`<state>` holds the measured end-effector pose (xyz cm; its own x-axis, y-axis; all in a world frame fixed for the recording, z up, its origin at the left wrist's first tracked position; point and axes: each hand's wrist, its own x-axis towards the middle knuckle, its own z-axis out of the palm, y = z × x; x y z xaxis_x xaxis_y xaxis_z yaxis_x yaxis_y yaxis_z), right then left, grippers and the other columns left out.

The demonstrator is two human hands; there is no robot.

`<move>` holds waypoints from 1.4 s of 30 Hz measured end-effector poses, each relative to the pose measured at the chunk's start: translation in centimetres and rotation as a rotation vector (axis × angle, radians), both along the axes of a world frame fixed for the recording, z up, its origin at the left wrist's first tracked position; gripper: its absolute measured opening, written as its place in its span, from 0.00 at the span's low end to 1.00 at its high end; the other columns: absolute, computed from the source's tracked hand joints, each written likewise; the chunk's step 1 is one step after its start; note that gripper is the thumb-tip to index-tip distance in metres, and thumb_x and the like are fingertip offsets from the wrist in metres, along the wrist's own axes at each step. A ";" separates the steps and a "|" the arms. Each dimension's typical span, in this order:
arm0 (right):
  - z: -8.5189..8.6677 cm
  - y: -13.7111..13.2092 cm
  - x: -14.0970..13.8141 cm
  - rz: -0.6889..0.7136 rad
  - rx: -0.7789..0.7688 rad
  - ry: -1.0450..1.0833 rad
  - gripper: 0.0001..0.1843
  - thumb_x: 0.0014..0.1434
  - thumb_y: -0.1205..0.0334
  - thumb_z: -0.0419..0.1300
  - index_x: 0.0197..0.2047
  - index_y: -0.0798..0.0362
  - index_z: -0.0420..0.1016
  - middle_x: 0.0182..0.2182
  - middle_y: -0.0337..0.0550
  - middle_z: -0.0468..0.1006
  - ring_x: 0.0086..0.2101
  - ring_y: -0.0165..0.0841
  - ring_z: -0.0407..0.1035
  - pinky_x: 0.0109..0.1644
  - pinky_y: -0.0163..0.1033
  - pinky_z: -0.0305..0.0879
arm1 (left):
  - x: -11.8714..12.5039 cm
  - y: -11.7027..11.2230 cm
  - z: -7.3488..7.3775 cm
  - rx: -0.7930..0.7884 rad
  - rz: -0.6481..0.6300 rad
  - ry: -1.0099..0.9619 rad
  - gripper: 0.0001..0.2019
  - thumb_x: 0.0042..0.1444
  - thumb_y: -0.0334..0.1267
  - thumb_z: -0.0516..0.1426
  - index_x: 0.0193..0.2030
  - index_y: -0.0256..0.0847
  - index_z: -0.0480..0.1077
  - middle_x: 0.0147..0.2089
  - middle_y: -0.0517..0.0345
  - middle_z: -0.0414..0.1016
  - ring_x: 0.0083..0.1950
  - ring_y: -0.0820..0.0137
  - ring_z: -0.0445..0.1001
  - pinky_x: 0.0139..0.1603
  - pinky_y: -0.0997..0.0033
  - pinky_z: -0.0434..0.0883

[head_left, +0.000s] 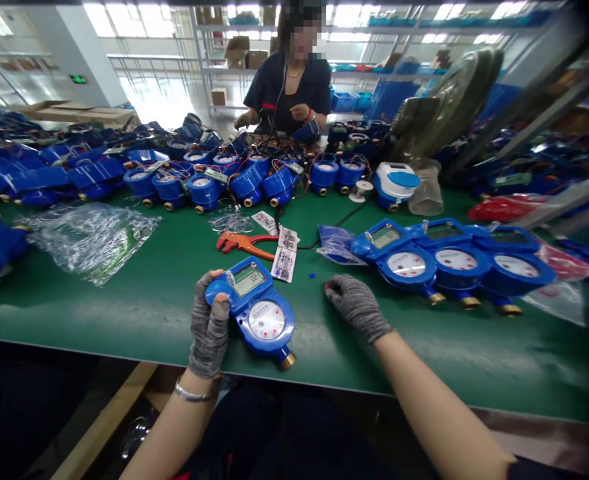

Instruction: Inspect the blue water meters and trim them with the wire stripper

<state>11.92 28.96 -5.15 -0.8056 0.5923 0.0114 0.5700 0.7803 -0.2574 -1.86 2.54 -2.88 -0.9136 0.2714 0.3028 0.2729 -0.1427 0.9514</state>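
My left hand (209,327), in a grey glove with bare fingertips, grips a blue water meter (267,317) by its left side. The meter has a lit digital display at the top, a round white dial below it and a brass threaded end at the lower right. To its right, my gloved right hand (357,303) rests low over the green table with fingers curled together; what they hold, if anything, is hidden. A tiny blue piece (312,275) lies just left of that hand. Beyond the held meter are orange-handled pliers (247,245) and printed label sheets (284,253).
Three finished-looking blue meters (457,260) stand in a row at the right. Clear plastic bags (97,233) lie at the left. Many meter bodies with loose wires (204,190) line the back, with a white spool (360,191) nearby. Across the table a co-worker (289,93) handles wired parts.
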 end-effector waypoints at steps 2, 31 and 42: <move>-0.1 0.0 -0.1 0.016 0.035 -0.006 0.08 0.62 0.65 0.57 0.41 0.57 0.77 0.38 0.49 0.76 0.40 0.38 0.70 0.44 0.38 0.61 | -0.1 -0.3 0.0 0.015 -0.046 -0.008 0.23 0.61 0.55 0.53 0.56 0.43 0.66 0.54 0.52 0.69 0.52 0.63 0.70 0.52 0.68 0.69; 9.3 -17.7 -3.2 0.785 0.317 0.332 0.13 0.63 0.70 0.52 0.46 0.60 0.76 0.41 0.56 0.78 0.41 0.44 0.72 0.46 0.52 0.72 | 0.3 -0.9 0.2 0.052 -0.085 -0.125 0.21 0.62 0.54 0.53 0.57 0.45 0.64 0.55 0.53 0.68 0.53 0.62 0.69 0.55 0.63 0.68; 8.7 -15.5 -3.3 0.809 0.061 0.495 0.10 0.64 0.64 0.54 0.43 0.55 0.75 0.42 0.48 0.77 0.42 0.41 0.71 0.49 0.49 0.70 | -0.8 0.3 0.6 0.068 -0.213 -0.237 0.24 0.55 0.48 0.62 0.55 0.46 0.62 0.49 0.55 0.71 0.45 0.66 0.73 0.48 0.66 0.73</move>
<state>8.67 13.49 3.51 -0.8667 -0.1560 0.4738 -0.3119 0.9108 -0.2707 -2.68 2.84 -2.27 -0.8857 0.4504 0.1122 0.0021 -0.2378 0.9713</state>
